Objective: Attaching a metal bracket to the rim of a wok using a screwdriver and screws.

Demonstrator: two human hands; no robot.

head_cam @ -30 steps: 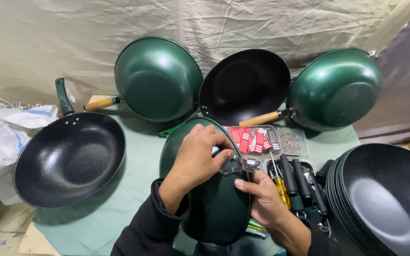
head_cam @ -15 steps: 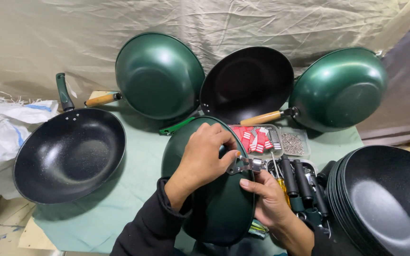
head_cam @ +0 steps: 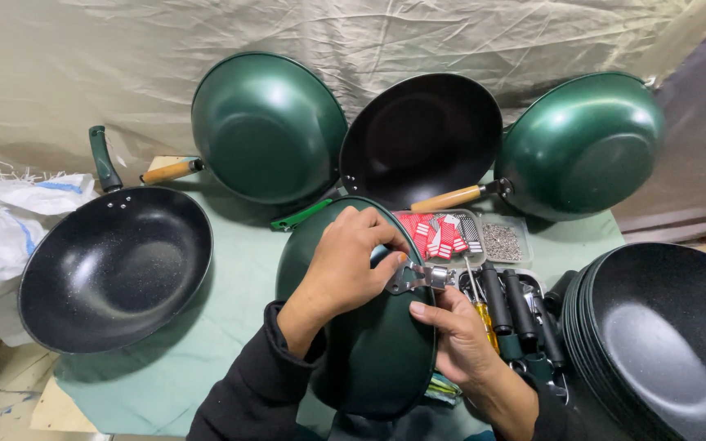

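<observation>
Two hands work on a glossy dark green wok point(head_cam: 369, 367) standing on edge at the table's near side: the left hand point(head_cam: 345, 269) grips its rim, while the right hand point(head_cam: 455, 343) pinches a small metal bracket point(head_cam: 420, 276) against it. Just behind lie red-and-white packets point(head_cam: 431, 233) in a clear tray point(head_cam: 525, 257), and a crumpled white sack point(head_cam: 10, 220) sits far left.

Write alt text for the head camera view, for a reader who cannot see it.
Two hands hold a small metal bracket against the rim of an upturned green wok: the left hand rests on the wok, the right hand is at the bracket. Around them on a green cloth lie more green and black woks, a tray of screws and black handles.
</observation>
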